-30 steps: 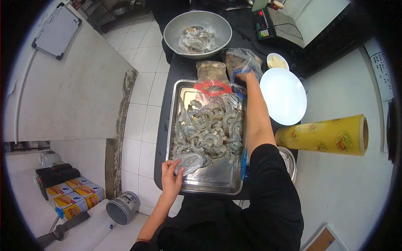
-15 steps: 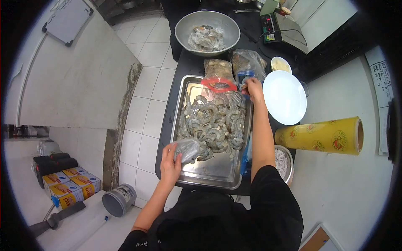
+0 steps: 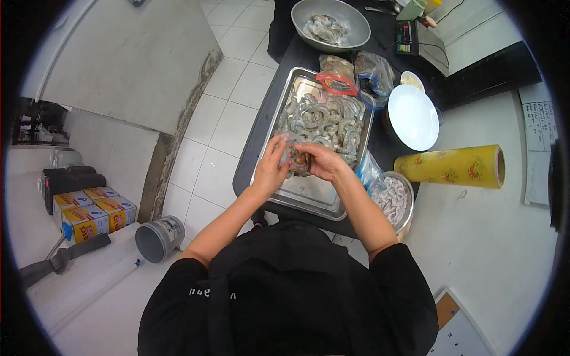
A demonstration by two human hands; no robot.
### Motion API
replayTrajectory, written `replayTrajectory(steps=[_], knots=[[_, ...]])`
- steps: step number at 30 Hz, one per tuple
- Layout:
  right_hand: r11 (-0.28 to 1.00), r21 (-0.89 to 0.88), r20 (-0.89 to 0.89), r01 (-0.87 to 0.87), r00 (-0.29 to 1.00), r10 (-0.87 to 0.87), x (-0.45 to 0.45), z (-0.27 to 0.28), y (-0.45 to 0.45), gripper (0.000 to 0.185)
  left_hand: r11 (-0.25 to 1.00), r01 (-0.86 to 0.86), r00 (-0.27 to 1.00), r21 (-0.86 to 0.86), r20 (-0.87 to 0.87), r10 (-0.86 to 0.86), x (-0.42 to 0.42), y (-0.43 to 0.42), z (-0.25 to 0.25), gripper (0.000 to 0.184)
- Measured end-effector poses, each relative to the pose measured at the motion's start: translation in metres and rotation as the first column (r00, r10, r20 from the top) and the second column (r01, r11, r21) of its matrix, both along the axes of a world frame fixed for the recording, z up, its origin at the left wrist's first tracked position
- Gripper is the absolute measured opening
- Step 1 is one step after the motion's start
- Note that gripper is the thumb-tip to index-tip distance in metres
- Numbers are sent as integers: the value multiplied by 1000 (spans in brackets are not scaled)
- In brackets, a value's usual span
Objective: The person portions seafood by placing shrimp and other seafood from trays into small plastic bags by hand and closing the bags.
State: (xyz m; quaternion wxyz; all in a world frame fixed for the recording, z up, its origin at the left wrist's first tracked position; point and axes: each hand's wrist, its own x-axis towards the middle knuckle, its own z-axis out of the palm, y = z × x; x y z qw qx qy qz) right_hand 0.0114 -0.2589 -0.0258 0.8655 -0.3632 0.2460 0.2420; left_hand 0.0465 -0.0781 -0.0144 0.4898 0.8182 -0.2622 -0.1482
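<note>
My left hand [image 3: 272,169] is half closed, fingers and thumb holding a small clear bag [image 3: 290,141] over the near left part of the tray [image 3: 306,185], mid-frame. My right hand [image 3: 322,160] meets it, fingers curved and partly closed at dark and orange food [image 3: 300,159] by the bag; I can't tell how firmly it grips, or which piece.

The metal tray lies on a black table [image 3: 252,172], with grey shrimp [image 3: 350,136] heaped over much of it. White floor tiles [image 3: 208,163] run along the table's left, and a grey bucket [image 3: 152,243] and some boxes [image 3: 89,219] are at lower left.

A red-edged bag [image 3: 336,66] overlaps the tray's far edge, beside a blue-edged bag [image 3: 374,68]. Past them, at the top, a big metal bowl [image 3: 298,19] holds bagged food [image 3: 326,29]. To the right are a white plate [image 3: 412,118], a yellow roll [image 3: 448,168] and a bowl of white pieces [image 3: 393,202].

Both my forearms reach up the frame from black sleeves, angled inward so my hands come together.
</note>
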Motion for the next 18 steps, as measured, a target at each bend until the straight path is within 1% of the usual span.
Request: replayTrajectory(steps=[1, 3, 4, 5, 6, 7, 9, 10, 12, 13, 15, 16, 18], knots=[[1000, -5, 6, 1, 1000, -1, -2, -5, 5, 22, 1000, 1, 1000, -5, 6, -1, -3, 5, 0, 58], [998, 42, 23, 39, 999, -40, -8, -9, 15, 19, 996, 1, 996, -85, 85, 7, -6, 12, -11, 58], [998, 36, 26, 42, 999, -43, -10, 0, 20, 19, 996, 5, 996, -92, 87, 3, -8, 16, -22, 58], [999, -18, 36, 35, 999, -35, -12, 11, 24, 20, 989, -25, 986, -145, 158, 48, -9, 19, -35, 58], [997, -72, 45, 29, 999, -26, -14, 18, 27, 20, 978, -50, 970, -201, 225, 96, -10, 20, -30, 57], [996, -79, 45, 33, 999, -30, -16, 19, 30, 20, 977, -46, 970, -208, 224, 93, -12, 23, -25, 57], [979, -198, 16, 49, 999, -47, -20, 18, 34, 20, 987, -15, 999, -163, 29, 20, -15, 30, -11, 56], [978, -203, 17, 48, 999, -45, -20, 17, 37, 20, 986, -17, 999, -167, 30, 22, -17, 33, -11, 56], [985, -110, 61, 136, 990, -130, -22, 18, 44, 20, 984, 2, 1000, -180, -15, -5, -18, 39, -12, 56], [984, -114, 64, 136, 990, -129, -23, 22, 43, 20, 983, 2, 1000, -184, -13, -4, -18, 42, -13, 56], [955, -296, -43, 9, 999, -23, -29, 30, 35, 22, 986, -25, 979, -167, 198, 59, -17, 47, -12, 57], [954, -299, -40, 6, 999, -19, -32, 29, 32, 22, 985, -28, 978, -169, 200, 63, -16, 51, -12, 57], [815, -576, -30, 58, 995, -91, -37, 17, 27, 20, 972, -31, 997, -232, 65, 47, -12, 58, -11, 59]])
